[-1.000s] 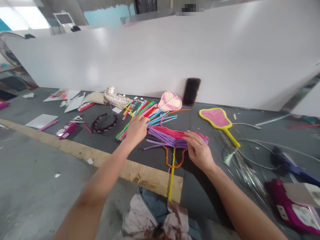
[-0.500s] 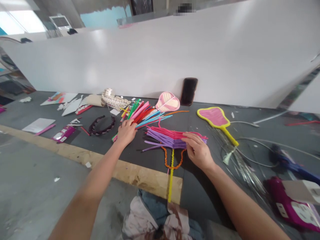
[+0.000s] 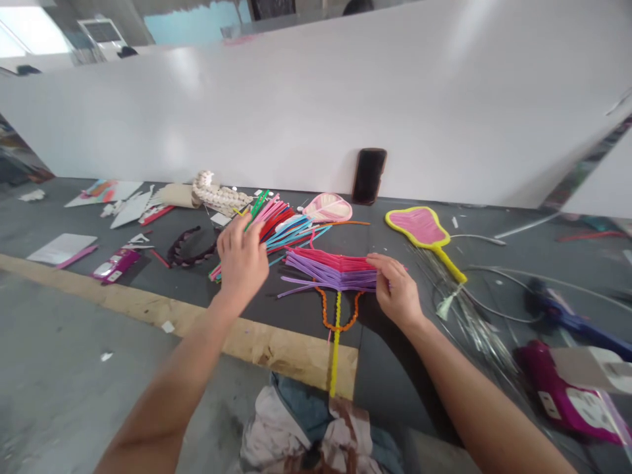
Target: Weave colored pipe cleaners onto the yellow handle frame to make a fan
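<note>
My left hand (image 3: 243, 260) is over the near-left end of a loose bundle of coloured pipe cleaners (image 3: 296, 232), its fingers loosely bent and apart with nothing seen between them. Red and purple pipe cleaners (image 3: 326, 266) lie in a flat V-shaped row in front of me. From their middle a yellow twisted stem (image 3: 336, 349) runs down towards me, with an orange twisted loop (image 3: 324, 313) around its upper part. On the right ends of the row lies my right hand (image 3: 399, 289), fingers stretched out; its palm side is hidden.
A pink piece with yellow edging (image 3: 419, 226), a purple glue gun base (image 3: 563, 388) and clear wires lie to the right. A phone (image 3: 369, 176) leans against the white partition (image 3: 276, 118). Left are a dark braided headband (image 3: 185, 253) and a purple packet (image 3: 116, 263).
My left hand has lifted off the bundle, its fingers loosening. My right hand has slid slightly right along the red and purple row. The view has shifted a little.
</note>
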A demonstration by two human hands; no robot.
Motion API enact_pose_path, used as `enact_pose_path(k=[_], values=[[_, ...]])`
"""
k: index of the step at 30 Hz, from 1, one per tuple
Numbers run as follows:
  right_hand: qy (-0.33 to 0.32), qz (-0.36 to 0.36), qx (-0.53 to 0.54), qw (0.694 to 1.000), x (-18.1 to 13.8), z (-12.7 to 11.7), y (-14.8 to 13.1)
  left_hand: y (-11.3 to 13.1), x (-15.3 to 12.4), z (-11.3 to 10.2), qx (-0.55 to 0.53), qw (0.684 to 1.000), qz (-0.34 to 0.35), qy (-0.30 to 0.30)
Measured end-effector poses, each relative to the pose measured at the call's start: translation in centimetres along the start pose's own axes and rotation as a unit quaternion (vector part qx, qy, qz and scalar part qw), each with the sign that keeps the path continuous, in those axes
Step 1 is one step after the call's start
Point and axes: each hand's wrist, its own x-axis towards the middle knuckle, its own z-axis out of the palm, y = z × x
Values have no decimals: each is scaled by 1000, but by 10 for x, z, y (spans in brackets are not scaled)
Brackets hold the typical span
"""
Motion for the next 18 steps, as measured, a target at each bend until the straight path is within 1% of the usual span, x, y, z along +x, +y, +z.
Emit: enact_pose_path(k=[1,2,3,4,5,6,8,9,11,14,18], values=[[-2,-6,-8,1000,0,0,-1,16,-6,-7,-29,998,41,26],[-10,-17,-16,1000,0,1,-2,33,-13,-12,-55,994,89,37],[-23,-29,-28,999,-1,2,-3,50,-20,-14,-72,988,135,28],[-41,-41,-45,997,-2,3,-5,66,-26,-14,-78,980,182,1],[-62,-50,-66,995,-3,5,-7,79,-32,-11,-78,970,225,-45],[-85,-54,-90,991,-4,6,-9,90,-35,-6,-72,961,251,-93],[-124,-51,-138,981,-8,10,-11,102,-38,10,-54,946,261,-183],[-139,-46,-158,977,-9,11,-10,105,-37,19,-44,941,256,-216],[-161,-33,-182,970,-12,14,-8,104,-33,36,-27,935,240,-260],[-185,-9,-199,962,-15,18,-4,98,-29,53,-15,932,219,-290],[-207,18,-216,954,-18,21,-1,91,-33,64,-10,932,200,-303]])
